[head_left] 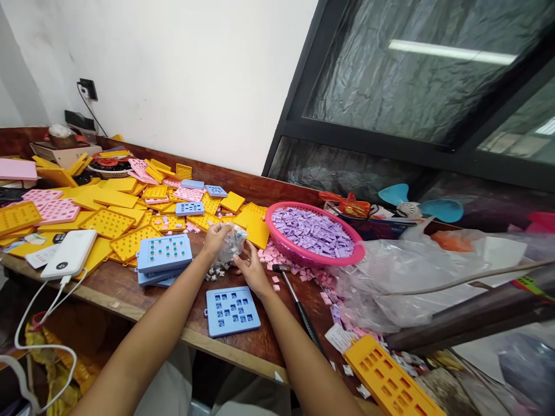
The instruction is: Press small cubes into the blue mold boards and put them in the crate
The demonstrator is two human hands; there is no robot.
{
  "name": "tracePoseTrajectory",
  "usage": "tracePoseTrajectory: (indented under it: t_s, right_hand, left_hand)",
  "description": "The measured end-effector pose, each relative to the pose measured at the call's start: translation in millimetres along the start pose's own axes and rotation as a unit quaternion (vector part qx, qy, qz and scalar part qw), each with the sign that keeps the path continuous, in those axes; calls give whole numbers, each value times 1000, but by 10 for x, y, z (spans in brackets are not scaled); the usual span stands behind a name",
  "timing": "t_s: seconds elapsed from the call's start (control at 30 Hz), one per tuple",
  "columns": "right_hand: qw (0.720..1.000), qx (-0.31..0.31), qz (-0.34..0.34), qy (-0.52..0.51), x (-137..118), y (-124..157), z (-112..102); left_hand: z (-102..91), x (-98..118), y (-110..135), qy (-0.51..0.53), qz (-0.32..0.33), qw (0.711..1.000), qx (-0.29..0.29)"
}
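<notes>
Both my hands are closed on a clear plastic bag (231, 244) with small parts inside, held above the table. My left hand (215, 238) grips its upper left side. My right hand (251, 266) holds its lower right side, fingers bent. Beneath the bag lies a small heap of dark and white parts (218, 269). Nearer me, a blue panel with square holes (233, 312) lies flat on the table. Left of my hands is a stack of blue panels, the top panel (165, 253) set with small teal pieces.
A pink basket (358, 254) of purple pieces stands right of my hands, with a hammer (299, 303) and loose pink pieces (277, 256) before it. Yellow panels (115, 199) cover the left side. A white power bank (69, 254) trails cables. Plastic sheeting (390, 277) lies right.
</notes>
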State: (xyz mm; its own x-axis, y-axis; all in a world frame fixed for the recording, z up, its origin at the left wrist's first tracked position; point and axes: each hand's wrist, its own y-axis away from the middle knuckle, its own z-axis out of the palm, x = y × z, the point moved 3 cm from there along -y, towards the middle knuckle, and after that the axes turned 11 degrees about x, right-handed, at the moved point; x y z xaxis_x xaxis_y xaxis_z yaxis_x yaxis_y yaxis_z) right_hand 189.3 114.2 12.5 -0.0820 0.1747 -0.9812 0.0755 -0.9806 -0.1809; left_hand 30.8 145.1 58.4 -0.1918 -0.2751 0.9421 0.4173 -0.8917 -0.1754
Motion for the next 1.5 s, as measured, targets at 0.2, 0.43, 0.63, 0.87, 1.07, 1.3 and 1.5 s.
tracePoseTrajectory:
  t_s: [0.2, 0.43, 0.63, 0.87, 1.07, 1.3, 1.5]
  right_hand:
    - [992, -12, -113, 50, -23, -17, 27]
    - [982, 60, -147, 99, -22, -91, -102]
    - [982, 83, -145, 88, -48, -122, -157]
    - [998, 12, -55, 0, 35, -111, -96]
    - [978, 15, -100, 185, 32, -178, -193]
    - [937, -61, -136, 315, -15, -170, -307]
    - [930, -102, -128, 330, -57, -152, -344]
  left_hand:
    - [-50, 146, 58, -148, 87, 985, 0]
    - [-74, 376, 152, -404, 278, 867, 87]
    - [-65, 450, 194, -391, 278, 874, 79]
    - [-29, 287, 119, -299, 229, 921, -96]
    - [-124, 356, 101, -335, 286, 894, 88]
    - [-74, 332, 117, -447, 300, 834, 122]
    - [-47, 117, 112, -493, 231, 838, -21]
